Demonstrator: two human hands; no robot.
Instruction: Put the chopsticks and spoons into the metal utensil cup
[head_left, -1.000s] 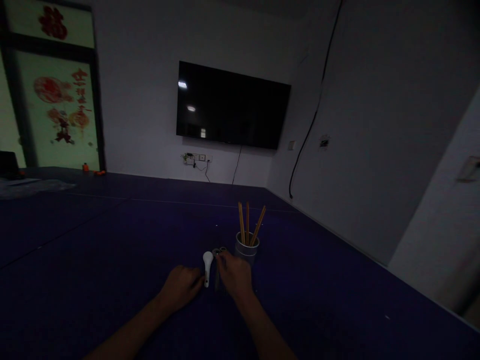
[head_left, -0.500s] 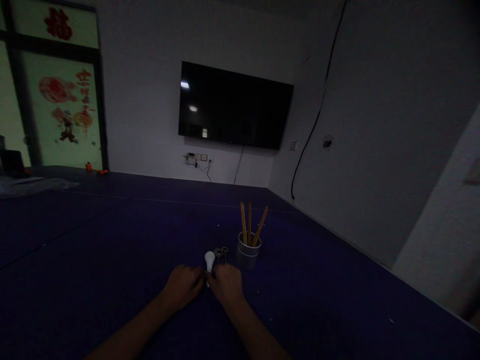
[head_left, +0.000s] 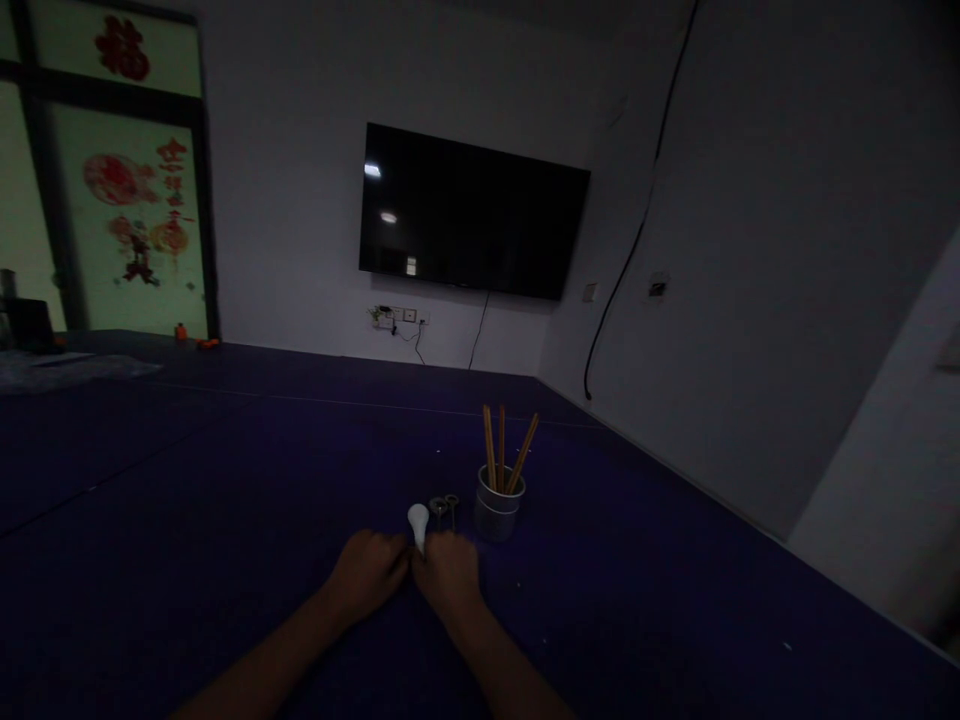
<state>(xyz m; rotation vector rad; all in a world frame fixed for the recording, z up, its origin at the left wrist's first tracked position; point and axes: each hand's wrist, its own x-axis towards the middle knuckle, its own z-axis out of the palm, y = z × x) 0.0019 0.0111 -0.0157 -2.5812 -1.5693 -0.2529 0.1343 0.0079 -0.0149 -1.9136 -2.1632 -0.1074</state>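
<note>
White spoon [head_left: 418, 518], wide tabletop [head_left: 300, 450] beyond

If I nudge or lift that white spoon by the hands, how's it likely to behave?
The white spoon looks like one solid piece, so it is probably stiff rather than floppy. Its surface appears smooth, so it may be slippery. It widens from a narrow handle to a broad end, so an off-centre push could make it swivel.

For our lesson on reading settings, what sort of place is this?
An indoor room, possibly a meeting or living room: a large wall-mounted screen, wall sockets beneath it, and a door with red decorations.
</note>
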